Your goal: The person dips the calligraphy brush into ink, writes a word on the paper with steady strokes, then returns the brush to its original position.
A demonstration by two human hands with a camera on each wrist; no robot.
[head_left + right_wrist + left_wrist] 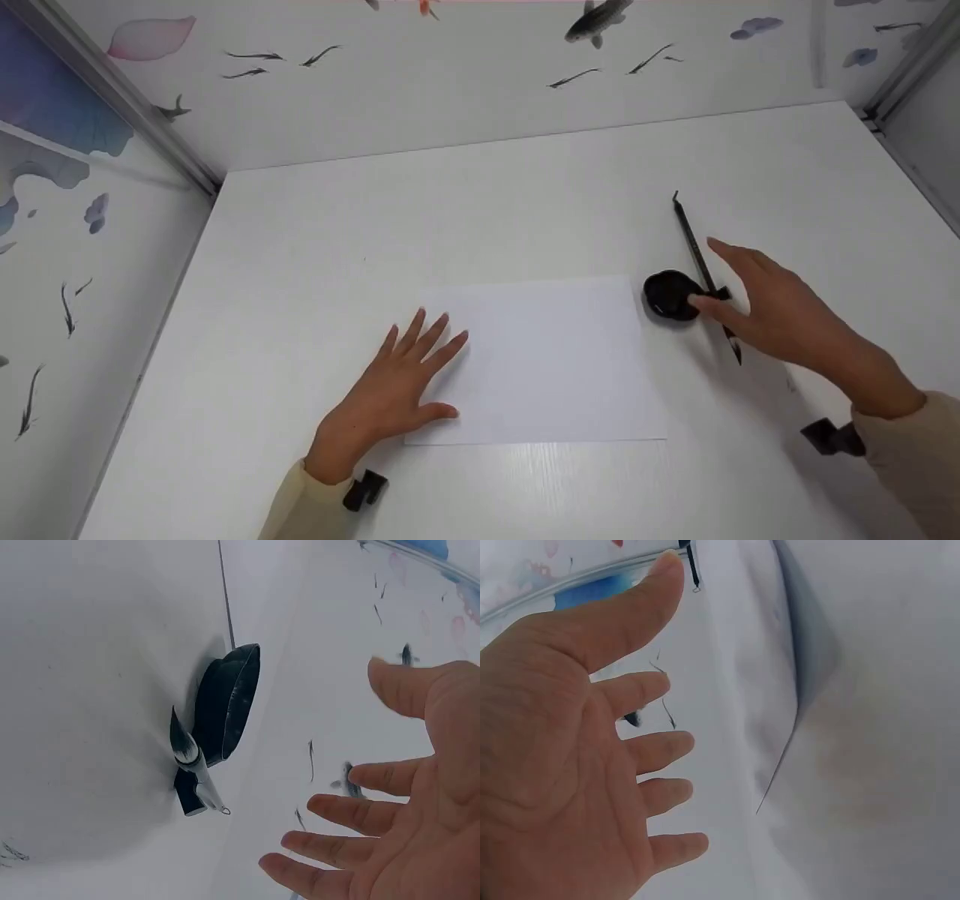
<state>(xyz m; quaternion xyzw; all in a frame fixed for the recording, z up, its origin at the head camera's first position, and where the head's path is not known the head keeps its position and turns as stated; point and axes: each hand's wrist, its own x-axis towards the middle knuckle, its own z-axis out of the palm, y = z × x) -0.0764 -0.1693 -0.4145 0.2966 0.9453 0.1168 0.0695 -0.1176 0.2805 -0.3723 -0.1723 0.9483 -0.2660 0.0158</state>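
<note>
Setting-up seemed underway: left hand (pixel 386 391) spread over paper (pixel 555 360), right hand (pixel 791 319) uncurled near the brush (pixel 694 244); grasping needed bent fingers.

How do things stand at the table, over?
Left hand spread at left edge of paper, empty. Right hand empty, beside brush. Brush propped on small black block. Black dish close by, possibly in the way.

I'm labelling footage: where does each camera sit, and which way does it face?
Head: head-worn, facing forward and down at paper; left hand, right hand, sleeves show.
Left wrist: worn there, looking past left palm and fingers toward paper.
Right wrist: worn there, looking past right palm and fingers toward calligraphy brush and black dish.
Head and right wrist share the brush and dish.
</note>
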